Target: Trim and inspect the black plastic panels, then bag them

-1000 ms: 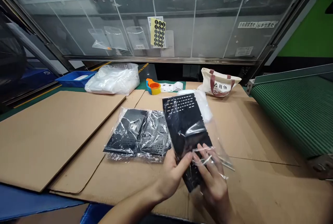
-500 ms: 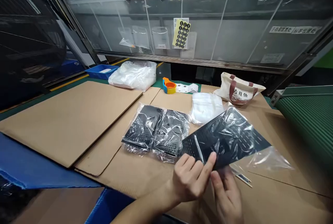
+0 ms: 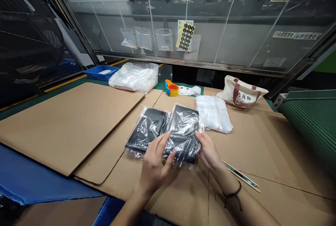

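Between my two hands is a black slotted panel in a clear plastic bag (image 3: pixel 185 124), lowered over the right-hand pile of bagged panels. My left hand (image 3: pixel 154 164) grips its left edge, fingers along the side and thumb at the lower front. Pinching the right edge is my right hand (image 3: pixel 210 150), with its thumb on top. Another bagged black panel (image 3: pixel 147 128) lies just left of it on the cardboard and is partly covered. The pile beneath the held panel is mostly hidden.
Behind lie a stack of clear bags (image 3: pixel 214 114), a tape dispenser (image 3: pixel 172 88) with a label strip, a canvas tote (image 3: pixel 241 93), a large plastic bag bundle (image 3: pixel 135 77) and a blue tray (image 3: pixel 101 73). Thin sticks (image 3: pixel 243 177) rest at right, near a green conveyor (image 3: pixel 312 121).
The bagged panel has moved left and down from the right, turning upright over the right-hand pile. My hands have parted from close together to opposite sides of it.
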`<action>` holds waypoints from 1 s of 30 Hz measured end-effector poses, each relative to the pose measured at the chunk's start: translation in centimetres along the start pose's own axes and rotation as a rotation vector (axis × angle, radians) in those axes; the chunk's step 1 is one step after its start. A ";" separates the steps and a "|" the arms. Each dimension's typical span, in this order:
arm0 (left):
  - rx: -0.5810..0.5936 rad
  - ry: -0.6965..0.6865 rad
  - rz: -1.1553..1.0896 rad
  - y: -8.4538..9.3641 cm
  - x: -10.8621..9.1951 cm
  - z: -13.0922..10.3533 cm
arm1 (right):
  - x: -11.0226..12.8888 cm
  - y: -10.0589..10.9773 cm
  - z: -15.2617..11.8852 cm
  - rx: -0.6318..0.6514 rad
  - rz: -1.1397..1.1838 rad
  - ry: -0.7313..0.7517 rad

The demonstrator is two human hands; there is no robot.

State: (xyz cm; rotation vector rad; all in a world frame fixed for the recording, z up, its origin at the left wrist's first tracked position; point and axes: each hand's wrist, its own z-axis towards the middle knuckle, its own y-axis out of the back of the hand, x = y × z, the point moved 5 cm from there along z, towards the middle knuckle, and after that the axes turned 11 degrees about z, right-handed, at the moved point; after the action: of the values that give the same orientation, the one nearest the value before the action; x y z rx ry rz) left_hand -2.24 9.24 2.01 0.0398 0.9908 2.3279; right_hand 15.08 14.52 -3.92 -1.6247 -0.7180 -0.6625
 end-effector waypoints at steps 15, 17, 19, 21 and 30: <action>0.382 -0.123 0.182 -5.9 3.3 -3.6 | -1.8 1.7 0.3 0.127 -0.329 0.049; 0.406 -0.117 0.149 -6.3 3.5 -3.7 | -2.1 2.7 0.2 0.094 -0.375 0.065; 0.441 -0.119 0.117 -6.4 3.4 -3.6 | -2.6 3.4 0.1 0.067 -0.395 0.082; 0.470 -0.111 0.078 -6.4 3.2 -3.4 | -3.3 3.9 -0.2 0.049 -0.381 0.084; 0.536 -0.111 -0.030 -6.6 2.6 -2.5 | -3.7 3.9 -1.2 0.080 -0.318 0.050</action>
State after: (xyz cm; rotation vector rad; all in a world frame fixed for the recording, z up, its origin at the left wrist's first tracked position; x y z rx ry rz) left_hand -1.62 12.63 -4.69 0.3598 1.5132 1.9469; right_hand 15.59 12.46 -8.94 -1.4283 -0.9647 -0.8879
